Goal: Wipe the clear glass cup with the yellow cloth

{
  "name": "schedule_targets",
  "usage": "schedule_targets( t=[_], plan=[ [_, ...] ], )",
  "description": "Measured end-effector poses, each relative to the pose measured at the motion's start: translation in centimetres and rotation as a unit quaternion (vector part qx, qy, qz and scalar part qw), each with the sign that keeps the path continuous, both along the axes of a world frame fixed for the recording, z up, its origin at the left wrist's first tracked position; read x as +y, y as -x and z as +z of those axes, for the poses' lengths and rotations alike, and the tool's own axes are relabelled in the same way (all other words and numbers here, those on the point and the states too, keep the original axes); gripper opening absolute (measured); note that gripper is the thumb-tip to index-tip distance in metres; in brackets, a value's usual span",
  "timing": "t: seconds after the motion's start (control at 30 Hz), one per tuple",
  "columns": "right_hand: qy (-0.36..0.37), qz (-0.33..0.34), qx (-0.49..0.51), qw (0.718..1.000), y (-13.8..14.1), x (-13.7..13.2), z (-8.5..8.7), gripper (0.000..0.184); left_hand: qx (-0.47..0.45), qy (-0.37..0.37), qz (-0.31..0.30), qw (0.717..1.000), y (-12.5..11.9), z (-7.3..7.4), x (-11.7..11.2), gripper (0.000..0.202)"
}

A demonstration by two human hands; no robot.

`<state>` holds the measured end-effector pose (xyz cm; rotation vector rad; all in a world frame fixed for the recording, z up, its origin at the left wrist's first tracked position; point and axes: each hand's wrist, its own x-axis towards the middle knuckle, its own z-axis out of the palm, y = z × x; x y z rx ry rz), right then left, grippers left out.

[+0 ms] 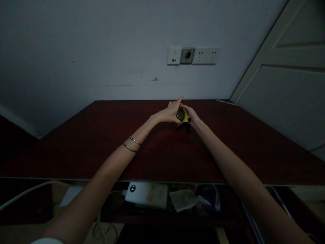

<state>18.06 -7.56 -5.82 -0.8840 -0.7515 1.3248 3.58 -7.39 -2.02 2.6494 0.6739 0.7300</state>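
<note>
A small yellow and black object (pixel 186 118) with a round, dark, glassy-looking part (pixel 180 114) is between my hands over the far middle of the dark red tabletop. My left hand (pixel 172 112) curves around the round part from the left, its thumb below and one finger pointing up. On the right side, my right hand (pixel 191 114) is closed around the yellow part, with its fingers partly hidden behind it. Black pieces hang at the object's lower side. Dim light and small size keep me from telling its exact kind.
The dark red tabletop (pixel 157 149) meets a white wall with sockets (pixel 205 56). A pale panelled door (pixel 291 74) stands at the right. Below the front edge, an open drawer holds a white power bank (pixel 147 195) with a cable and a crumpled pale packet (pixel 184 200).
</note>
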Motion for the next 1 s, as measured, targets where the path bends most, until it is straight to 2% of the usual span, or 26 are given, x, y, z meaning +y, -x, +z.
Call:
schedule_targets(
  t=[0.13,0.23,0.33,0.4,0.57,0.67,0.73,0.83,0.9,1.0],
  plan=[
    [-0.021,0.011,0.016,1.000,-0.1,-0.2,0.5,0.013,-0.083,0.031,0.012,0.996,-0.2,-0.4,0.3,0.113],
    [-0.037,0.006,0.028,0.999,-0.3,-0.2,0.8,0.017,-0.077,0.035,0.035,0.996,-0.1,-0.7,0.7,0.102],
    [-0.046,0.004,0.037,0.998,-0.4,-0.2,0.6,0.019,-0.049,0.032,0.054,0.997,0.2,-1.1,1.4,0.081],
    [-0.050,0.000,0.042,0.998,-0.2,-0.2,0.4,0.019,-0.065,0.060,0.051,0.995,0.5,-1.4,1.9,0.071],
    [-0.062,-0.048,0.060,0.995,1.1,0.0,-0.4,0.018,-0.190,0.189,0.038,0.963,0.6,-2.6,2.7,0.057],
    [-0.066,-0.079,0.065,0.993,1.8,0.3,-0.7,0.017,-0.244,0.198,0.076,0.946,0.2,-3.2,2.7,0.049],
    [-0.071,-0.094,0.065,0.991,1.9,0.4,-0.7,0.017,-0.275,0.186,0.088,0.939,-0.3,-3.3,2.6,0.051],
    [-0.076,-0.102,0.063,0.990,1.3,0.5,-0.4,0.017,-0.284,0.188,0.045,0.939,-0.8,-3.1,2.2,0.067],
    [-0.071,-0.097,0.058,0.991,0.5,0.5,0.0,0.017,-0.257,0.197,0.002,0.946,-0.9,-2.7,1.9,0.073],
    [-0.054,-0.081,0.046,0.994,-0.6,0.4,0.4,0.017,-0.202,0.199,-0.028,0.958,-0.7,-2.1,1.6,0.066]
  ],
)
